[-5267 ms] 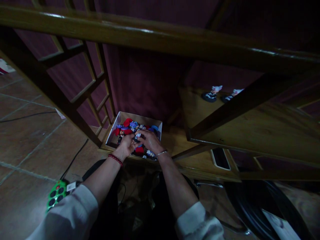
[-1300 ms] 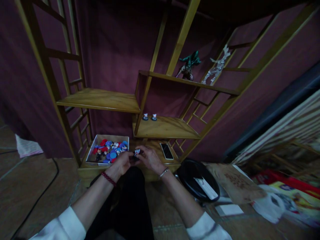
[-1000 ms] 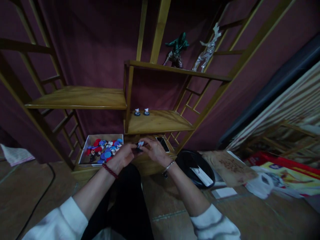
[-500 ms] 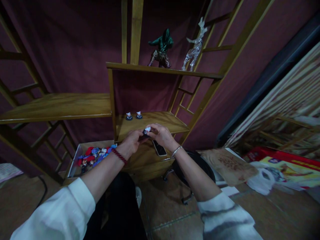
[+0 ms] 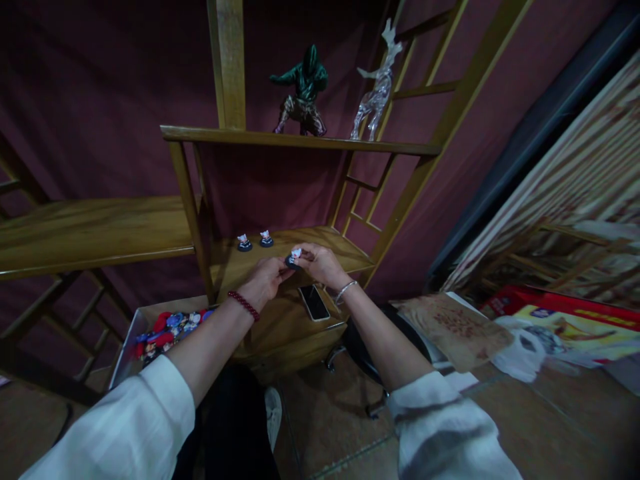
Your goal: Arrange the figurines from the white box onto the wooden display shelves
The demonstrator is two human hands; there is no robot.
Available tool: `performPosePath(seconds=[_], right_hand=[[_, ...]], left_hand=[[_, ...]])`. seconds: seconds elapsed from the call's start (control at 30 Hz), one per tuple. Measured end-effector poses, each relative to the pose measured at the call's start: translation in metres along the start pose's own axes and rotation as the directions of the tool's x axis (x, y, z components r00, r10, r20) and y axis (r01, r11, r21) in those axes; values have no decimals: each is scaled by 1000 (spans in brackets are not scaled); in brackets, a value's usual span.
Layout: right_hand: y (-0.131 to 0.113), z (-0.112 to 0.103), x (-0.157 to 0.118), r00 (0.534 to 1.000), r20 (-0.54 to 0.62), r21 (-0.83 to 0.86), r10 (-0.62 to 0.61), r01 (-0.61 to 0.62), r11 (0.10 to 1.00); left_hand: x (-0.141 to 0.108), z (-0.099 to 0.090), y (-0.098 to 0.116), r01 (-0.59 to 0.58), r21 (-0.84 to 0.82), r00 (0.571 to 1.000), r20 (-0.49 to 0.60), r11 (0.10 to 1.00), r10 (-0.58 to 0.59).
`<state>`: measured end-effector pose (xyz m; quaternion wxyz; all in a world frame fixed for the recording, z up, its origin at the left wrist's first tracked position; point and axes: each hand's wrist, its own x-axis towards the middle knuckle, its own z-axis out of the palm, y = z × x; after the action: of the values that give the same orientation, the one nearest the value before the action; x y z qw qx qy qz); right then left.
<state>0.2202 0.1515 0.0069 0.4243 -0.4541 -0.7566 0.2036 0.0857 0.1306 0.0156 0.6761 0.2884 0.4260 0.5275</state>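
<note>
Between my two hands is a small white cat-like figurine (image 5: 294,257) on a dark round base, held above the front of the wooden shelf. My left hand (image 5: 267,276) pinches the base from the left. The fingers of my right hand (image 5: 320,262) close on its right side. Two similar figurines, the left one (image 5: 243,243) and the right one (image 5: 266,238), stand upright side by side on the shelf (image 5: 305,239) behind my hands. Below my right hand a phone (image 5: 315,303) lies face up on a lower wooden surface.
An open box (image 5: 123,350) of red and blue small toys sits at lower left. On the upper shelf (image 5: 215,135) stand a green hooded figure (image 5: 303,93) and a clear deer statue (image 5: 376,93). A black stool (image 5: 367,347), brown paper bag (image 5: 453,330) and plastic bag (image 5: 520,353) are at right.
My view has shifted closer and to the right, so the shelf and box sit further left. Both hands still hold the figurine, and more of the phone and the figurine's base shows.
</note>
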Motion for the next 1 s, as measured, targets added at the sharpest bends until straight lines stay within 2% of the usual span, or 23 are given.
performPosePath(seconds=[0.17, 0.33, 0.47, 0.57, 0.77, 0.87, 1.0], right_hand=[[11, -1, 14, 999, 27, -63, 21, -19, 998], [20, -7, 31, 999, 33, -228, 9, -1, 974], [34, -12, 45, 998, 39, -246, 51, -39, 969], [42, -15, 57, 996, 47, -253, 70, -56, 966], [52, -20, 78, 997, 30, -246, 69, -60, 967], [60, -20, 86, 997, 15, -258, 71, -64, 964], [71, -17, 95, 996, 11, -268, 86, -80, 960]], left_hand=[[15, 9, 1, -42, 74, 998, -46, 996, 45], [32, 20, 1, -69, 234, 983, -149, 970, 106], [43, 29, 1, -79, 291, 976, -170, 953, 133], [53, 35, -2, -120, 315, 974, -147, 942, 173], [73, 41, -16, -275, 298, 950, -62, 914, 306], [79, 39, -20, -311, 389, 938, -22, 867, 347], [84, 37, -20, -372, 504, 921, 96, 779, 378]])
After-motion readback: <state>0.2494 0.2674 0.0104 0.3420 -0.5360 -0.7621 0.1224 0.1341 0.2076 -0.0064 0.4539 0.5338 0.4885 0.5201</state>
